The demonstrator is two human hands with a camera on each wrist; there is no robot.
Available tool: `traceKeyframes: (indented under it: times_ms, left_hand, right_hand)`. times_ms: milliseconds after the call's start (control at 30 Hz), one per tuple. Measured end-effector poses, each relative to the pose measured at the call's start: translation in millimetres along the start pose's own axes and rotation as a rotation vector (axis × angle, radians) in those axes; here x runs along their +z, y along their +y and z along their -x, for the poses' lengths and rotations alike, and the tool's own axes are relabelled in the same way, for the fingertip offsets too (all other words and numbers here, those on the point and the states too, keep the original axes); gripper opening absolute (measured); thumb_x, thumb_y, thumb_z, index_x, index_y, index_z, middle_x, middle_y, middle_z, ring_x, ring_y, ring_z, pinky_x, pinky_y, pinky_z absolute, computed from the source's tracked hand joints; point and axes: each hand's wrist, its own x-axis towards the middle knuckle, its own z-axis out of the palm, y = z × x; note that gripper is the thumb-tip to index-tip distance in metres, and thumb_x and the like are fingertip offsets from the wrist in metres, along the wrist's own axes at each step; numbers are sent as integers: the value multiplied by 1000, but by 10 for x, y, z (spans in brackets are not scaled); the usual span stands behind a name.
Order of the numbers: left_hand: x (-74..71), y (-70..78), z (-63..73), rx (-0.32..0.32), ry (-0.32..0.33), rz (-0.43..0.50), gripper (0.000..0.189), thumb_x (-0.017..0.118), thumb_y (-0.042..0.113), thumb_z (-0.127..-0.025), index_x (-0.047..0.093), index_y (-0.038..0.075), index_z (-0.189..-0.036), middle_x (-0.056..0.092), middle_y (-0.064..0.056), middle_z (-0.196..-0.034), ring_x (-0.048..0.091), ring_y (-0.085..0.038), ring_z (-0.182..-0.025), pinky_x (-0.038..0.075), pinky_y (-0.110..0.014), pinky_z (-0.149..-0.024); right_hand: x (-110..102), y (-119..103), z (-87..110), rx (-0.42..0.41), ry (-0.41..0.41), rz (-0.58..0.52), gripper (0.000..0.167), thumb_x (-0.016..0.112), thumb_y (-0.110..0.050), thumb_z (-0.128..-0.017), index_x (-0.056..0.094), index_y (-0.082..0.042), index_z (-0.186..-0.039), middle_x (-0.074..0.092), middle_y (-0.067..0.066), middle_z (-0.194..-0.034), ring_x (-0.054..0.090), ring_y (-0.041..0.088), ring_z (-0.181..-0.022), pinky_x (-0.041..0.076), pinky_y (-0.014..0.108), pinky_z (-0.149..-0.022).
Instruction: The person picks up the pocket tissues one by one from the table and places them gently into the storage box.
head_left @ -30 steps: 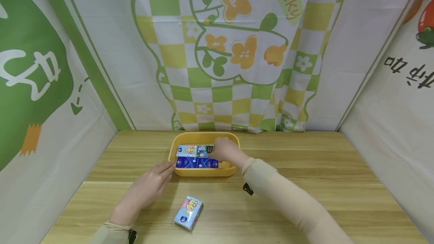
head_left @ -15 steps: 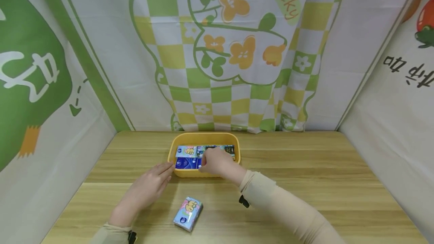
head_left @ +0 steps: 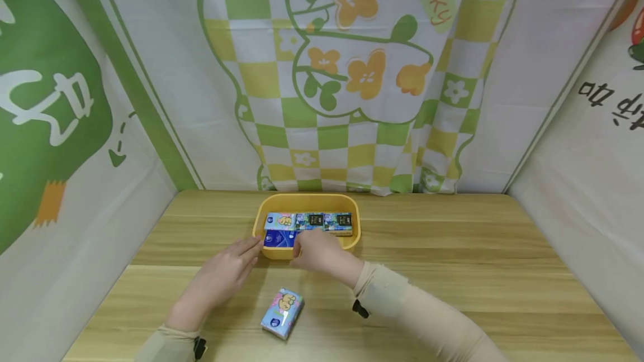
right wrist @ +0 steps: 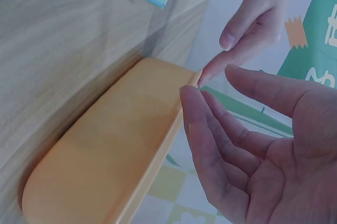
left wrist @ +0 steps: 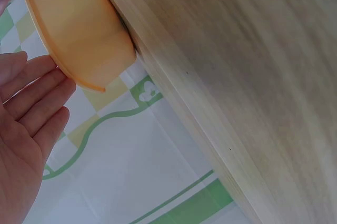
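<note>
A yellow plastic basket point(head_left: 352, 199) holds several small tissue packs. Along its back lie a light-blue tissue pack with a cartoon animal point(head_left: 279, 220), a dark patterned pack point(head_left: 309, 220) and a similar one point(head_left: 338, 222). A dark-blue pack point(head_left: 278, 238) lies at the front left. My left hand point(head_left: 221, 272) touches the basket's left rim with straight fingers. Over the front rim is my right hand point(head_left: 319, 251), hiding part of the contents. In the right wrist view, its relaxed, slightly bent fingers point(right wrist: 202, 145) hold nothing.
Nearer the front of the wooden table point(head_left: 427, 272), a light-blue tissue pack point(head_left: 283, 313) lies outside the basket. A patterned curtain point(head_left: 347, 144) hangs behind the table's far edge, with printed cloth on both sides.
My right hand has moved from the basket's back right toward me, to its front rim. The back-right patterned pack is now uncovered. My left hand has stayed at the left rim.
</note>
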Motion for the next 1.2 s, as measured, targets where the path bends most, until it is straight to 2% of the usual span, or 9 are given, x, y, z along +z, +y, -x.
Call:
traceKeyframes:
  times_ms: [233,467,633,833,1200]
  left_hand:
    - [-5,0,-14,15,22,-16,36,62,13,-91,60,0,-125,58,-18,-130,58,-37,-116,49,-49,-98]
    - [6,-1,3,24,48,-20,37,63,12,-89,61,0,-123,59,-18,-129,59,-37,-114,51,-51,-95]
    - [14,0,15,16,39,-16,37,63,13,-90,60,1,-124,58,-17,-130,59,-37,-115,51,-51,-96]
    - [15,8,10,20,50,-21,36,64,12,-89,61,0,-123,59,-17,-129,59,-37,-115,51,-50,-96]
    - [6,0,1,21,38,-8,36,62,12,-90,61,0,-124,59,-17,-129,58,-36,-116,50,-50,-98]
  right_hand:
    - [81,-33,9,-3,-22,-23,15,77,-31,-77,70,-18,-80,65,-7,-76,57,9,-62,48,24,-49]
    - [169,-68,35,-1,-72,14,23,80,-32,-74,71,-15,-87,68,-4,-82,61,12,-71,52,24,-57]
    - [271,-59,25,12,-103,42,29,82,-37,-70,71,-16,-87,68,-5,-85,61,13,-75,51,24,-55]
    - [351,-51,-2,2,-113,52,32,85,-38,-65,70,-16,-85,67,-6,-83,59,11,-72,49,23,-55]
    - [449,-94,-39,9,-201,62,37,87,-40,-63,70,-17,-86,65,-8,-80,56,8,-68,49,22,-56]
